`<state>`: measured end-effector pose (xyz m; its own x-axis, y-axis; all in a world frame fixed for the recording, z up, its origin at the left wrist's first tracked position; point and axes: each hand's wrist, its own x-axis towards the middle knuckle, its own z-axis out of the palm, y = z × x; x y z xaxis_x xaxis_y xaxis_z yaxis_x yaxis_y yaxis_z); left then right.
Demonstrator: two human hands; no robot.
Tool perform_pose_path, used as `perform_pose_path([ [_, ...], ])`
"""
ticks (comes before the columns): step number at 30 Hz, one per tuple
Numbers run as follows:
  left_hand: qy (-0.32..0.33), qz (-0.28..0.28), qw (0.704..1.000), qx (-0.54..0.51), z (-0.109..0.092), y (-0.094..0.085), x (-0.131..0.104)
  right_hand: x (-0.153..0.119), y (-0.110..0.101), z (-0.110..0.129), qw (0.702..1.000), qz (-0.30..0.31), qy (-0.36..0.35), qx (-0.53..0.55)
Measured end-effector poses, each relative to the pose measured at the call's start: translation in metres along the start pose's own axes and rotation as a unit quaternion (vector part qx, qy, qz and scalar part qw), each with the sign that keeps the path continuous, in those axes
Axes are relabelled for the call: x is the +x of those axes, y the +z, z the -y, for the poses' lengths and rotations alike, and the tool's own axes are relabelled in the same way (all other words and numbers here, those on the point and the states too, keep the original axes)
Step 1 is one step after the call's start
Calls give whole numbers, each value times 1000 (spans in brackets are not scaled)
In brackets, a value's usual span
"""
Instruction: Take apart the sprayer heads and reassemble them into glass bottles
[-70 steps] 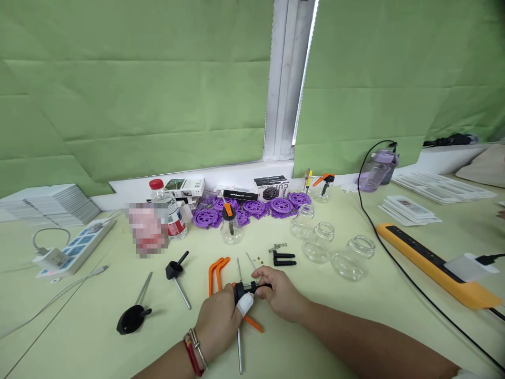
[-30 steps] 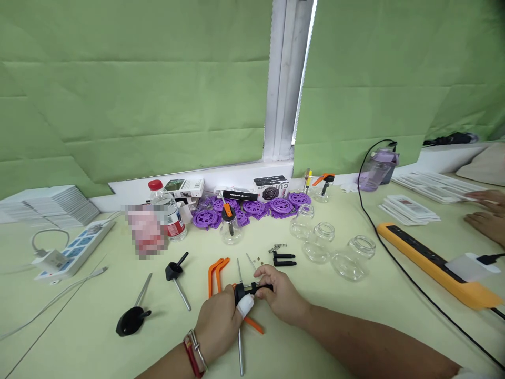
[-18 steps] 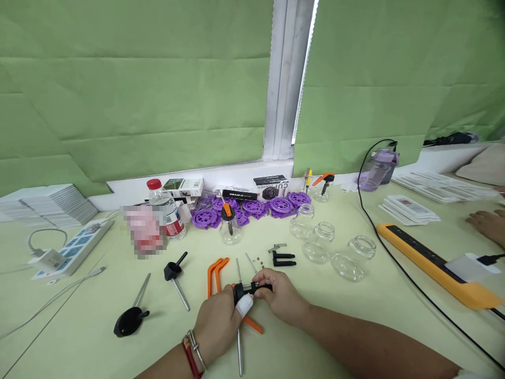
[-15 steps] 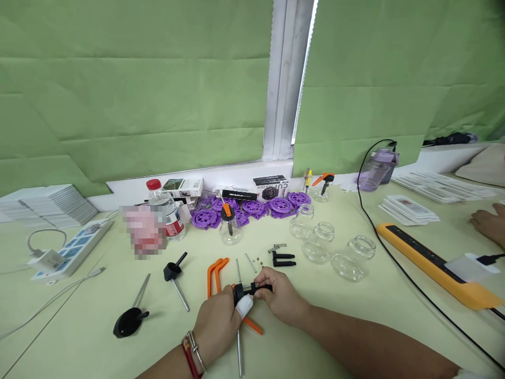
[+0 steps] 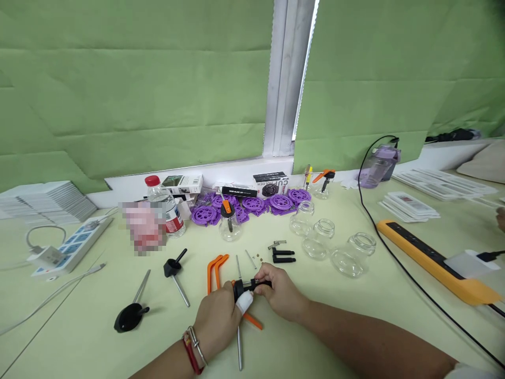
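Observation:
My left hand [image 5: 219, 318], a white wrap on one finger, is closed around a black sprayer head [image 5: 238, 289]. A metal tube [image 5: 240, 350] runs down from below this hand. My right hand [image 5: 282, 289] pinches the black end of the same sprayer head, close to a small metallic bit at its fingertips. An orange lever [image 5: 253, 321] sticks out beside my left hand; I cannot tell whether it is attached. Two more orange levers [image 5: 215, 271] lie just beyond. Past my right fingertips are black plungers [image 5: 283, 259], springs [image 5: 279, 244], thin pins [image 5: 250, 259] and tiny brass-coloured pieces.
Two black sprayer heads with metal tubes [image 5: 173, 267] lie left. Clear glass bottles [image 5: 349, 260] stand right, near an orange power strip [image 5: 434, 263] and a black cable. Purple discs [image 5: 252, 205], boxes and a red-capped bottle [image 5: 168, 210] line the back. Another person's hand [image 5: 500, 218] shows at right.
Both my hands keep their hold on the sprayer head, with only a slight shift. At the far right, the other person's hand has drawn back mostly out of view.

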<state>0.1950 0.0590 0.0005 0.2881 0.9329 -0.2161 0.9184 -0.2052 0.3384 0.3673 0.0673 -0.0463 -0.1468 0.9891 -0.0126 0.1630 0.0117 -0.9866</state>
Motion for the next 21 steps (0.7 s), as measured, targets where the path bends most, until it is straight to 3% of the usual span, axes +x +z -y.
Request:
perform_pose_path([
  [8,1,2,1000,2,1,0,0,-1,-2,5,999,21,28,3],
  [15,-3,9,1000,16,-3,-2,-1,-1,-1,0,999,11,-22,-30],
  [21,0,14,1000,19,-4,-3,-1,-2,0,2,1000,25,4,-1],
])
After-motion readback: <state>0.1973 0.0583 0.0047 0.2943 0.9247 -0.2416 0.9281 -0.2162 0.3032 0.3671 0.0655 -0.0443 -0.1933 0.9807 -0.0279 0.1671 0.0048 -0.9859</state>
